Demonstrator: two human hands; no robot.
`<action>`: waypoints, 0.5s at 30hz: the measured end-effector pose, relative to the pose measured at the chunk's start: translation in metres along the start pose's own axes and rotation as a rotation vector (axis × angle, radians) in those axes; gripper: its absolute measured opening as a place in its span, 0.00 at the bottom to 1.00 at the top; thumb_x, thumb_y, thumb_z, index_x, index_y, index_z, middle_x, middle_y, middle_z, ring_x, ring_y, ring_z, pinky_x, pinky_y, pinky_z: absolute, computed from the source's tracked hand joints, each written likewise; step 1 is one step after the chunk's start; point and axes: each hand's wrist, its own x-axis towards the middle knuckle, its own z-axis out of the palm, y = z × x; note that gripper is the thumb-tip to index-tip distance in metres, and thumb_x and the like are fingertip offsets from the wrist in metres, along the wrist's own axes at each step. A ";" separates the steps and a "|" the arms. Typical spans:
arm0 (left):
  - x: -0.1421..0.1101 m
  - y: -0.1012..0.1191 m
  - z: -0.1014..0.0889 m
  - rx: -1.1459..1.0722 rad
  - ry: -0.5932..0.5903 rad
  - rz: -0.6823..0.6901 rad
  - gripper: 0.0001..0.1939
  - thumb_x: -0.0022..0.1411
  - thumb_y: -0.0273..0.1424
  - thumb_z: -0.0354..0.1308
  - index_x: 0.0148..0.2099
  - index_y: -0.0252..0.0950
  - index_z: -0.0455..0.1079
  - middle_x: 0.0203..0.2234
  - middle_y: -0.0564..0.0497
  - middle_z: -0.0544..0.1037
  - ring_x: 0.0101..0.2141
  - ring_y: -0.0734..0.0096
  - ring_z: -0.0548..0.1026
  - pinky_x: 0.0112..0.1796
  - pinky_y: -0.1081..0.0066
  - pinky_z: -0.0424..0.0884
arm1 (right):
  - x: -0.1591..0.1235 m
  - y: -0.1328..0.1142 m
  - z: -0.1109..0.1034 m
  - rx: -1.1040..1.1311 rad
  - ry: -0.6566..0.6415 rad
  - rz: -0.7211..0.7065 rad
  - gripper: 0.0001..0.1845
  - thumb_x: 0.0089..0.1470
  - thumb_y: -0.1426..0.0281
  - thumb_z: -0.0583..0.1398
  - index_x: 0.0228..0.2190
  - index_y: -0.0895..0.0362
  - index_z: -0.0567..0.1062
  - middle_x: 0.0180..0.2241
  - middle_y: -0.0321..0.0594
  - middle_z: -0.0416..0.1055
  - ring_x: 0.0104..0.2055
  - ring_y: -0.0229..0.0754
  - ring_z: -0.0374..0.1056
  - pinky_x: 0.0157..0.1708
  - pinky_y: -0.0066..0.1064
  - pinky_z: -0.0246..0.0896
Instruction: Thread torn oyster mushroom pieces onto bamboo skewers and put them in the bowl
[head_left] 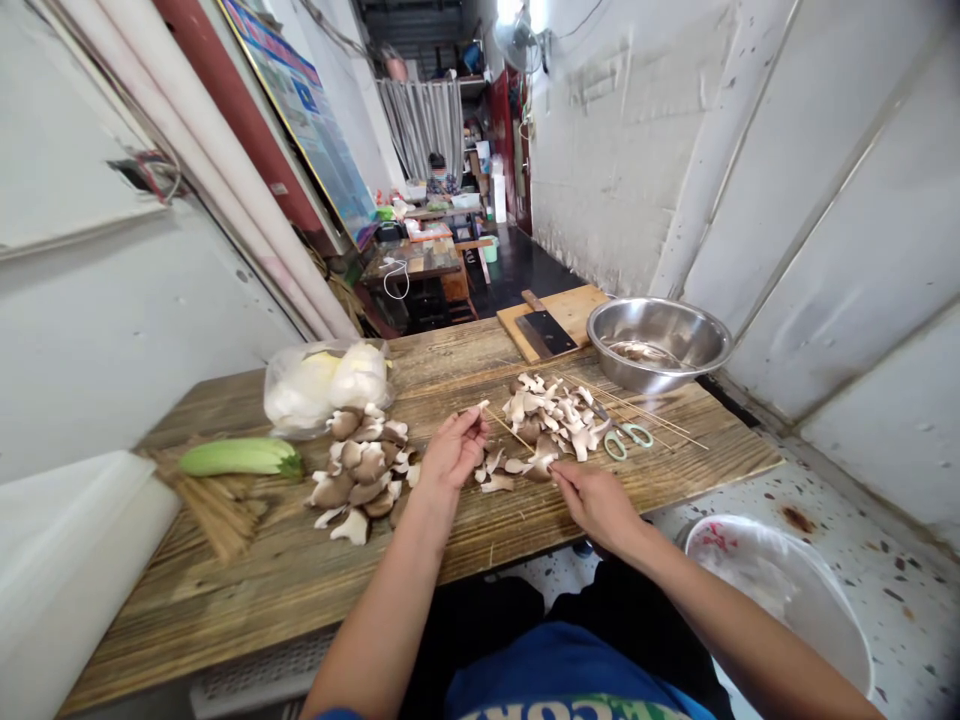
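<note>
My left hand point(456, 448) is closed at the fingertips around the upper end of a thin bamboo skewer point(510, 428), where a small pale piece shows. The skewer slants down to the right, toward an oyster mushroom point(541, 458) pinched in my right hand point(596, 503). Whether its point has entered the mushroom is too small to tell. Just beyond my hands lies a pile of torn oyster mushrooms point(551, 408), with green-handled scissors point(628, 440) at its right. Left of my left wrist is another heap of brown-capped oyster mushrooms point(364, 465).
A steel basin point(660, 345) stands at the back right beside a cutting board point(589, 308) with a cleaver point(547, 332). Loose skewers point(645, 410) lie nearby. Leftward are a plastic bag point(326, 385), a green gourd point(240, 457) and a skewer bundle point(221, 510). A lined bin point(780, 590) is at right.
</note>
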 end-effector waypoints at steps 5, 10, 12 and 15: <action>0.005 0.010 -0.014 0.040 -0.023 0.080 0.06 0.49 0.22 0.62 0.28 0.31 0.67 0.24 0.54 0.72 0.26 0.82 0.71 0.30 0.80 0.69 | 0.032 -0.003 0.014 -0.091 -0.026 -0.051 0.16 0.60 0.71 0.47 0.32 0.57 0.73 0.26 0.40 0.74 0.28 0.39 0.70 0.29 0.25 0.56; 0.003 -0.007 -0.024 0.068 -0.048 0.012 0.09 0.47 0.24 0.65 0.28 0.31 0.66 0.23 0.54 0.71 0.25 0.82 0.70 0.30 0.79 0.69 | 0.049 0.001 0.031 -0.061 -0.039 -0.071 0.16 0.61 0.70 0.46 0.33 0.56 0.73 0.28 0.40 0.75 0.30 0.39 0.70 0.30 0.25 0.56; 0.004 -0.014 -0.025 0.026 -0.053 -0.001 0.08 0.47 0.24 0.65 0.28 0.31 0.66 0.23 0.54 0.71 0.25 0.81 0.70 0.30 0.79 0.68 | 0.054 0.003 0.036 -0.073 -0.048 -0.070 0.16 0.61 0.70 0.46 0.33 0.56 0.73 0.27 0.39 0.75 0.29 0.39 0.70 0.29 0.25 0.55; 0.006 -0.019 -0.026 -0.041 -0.067 -0.009 0.07 0.48 0.23 0.64 0.29 0.31 0.68 0.23 0.53 0.72 0.26 0.80 0.70 0.30 0.78 0.69 | 0.057 0.004 0.040 -0.077 -0.033 -0.075 0.16 0.62 0.70 0.46 0.33 0.56 0.73 0.27 0.39 0.75 0.28 0.39 0.70 0.28 0.25 0.55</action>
